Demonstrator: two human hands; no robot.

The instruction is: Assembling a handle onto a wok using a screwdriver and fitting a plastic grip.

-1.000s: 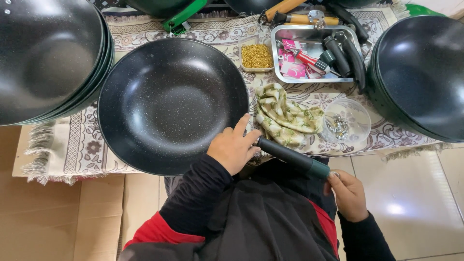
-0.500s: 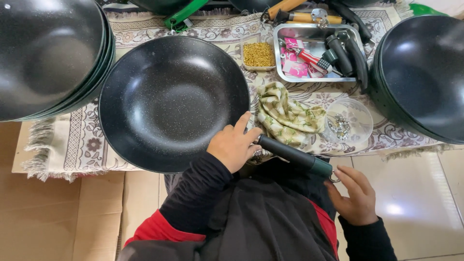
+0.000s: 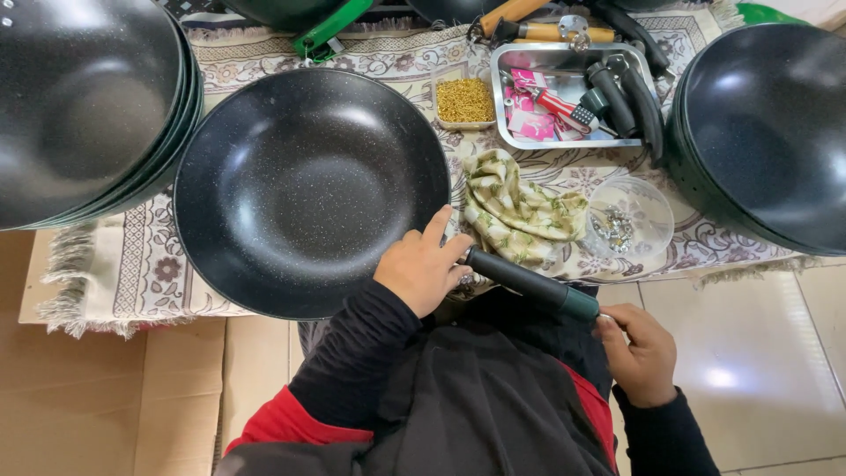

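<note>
Behind left hand point(image 3: 423, 269) gripping pan point(image 3: 308, 189): steel tray point(image 3: 515, 132) of tools, clear bowl point(image 3: 648, 207) of screws.

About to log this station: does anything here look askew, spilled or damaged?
Nothing is spilled or visibly damaged. The patterned cloth lies crumpled beside the wok, whose handle juts over the table edge between the left hand and right hand.

1. The joint between pan point(image 3: 308, 189) and handle point(image 3: 520, 280) was hidden by the left hand point(image 3: 421, 267).
2. Both pan stacks point(image 3: 79, 106) were cut off by the frame edges.
3. The bowl's point(image 3: 630, 220) small metal contents were too small to be identified.
</note>
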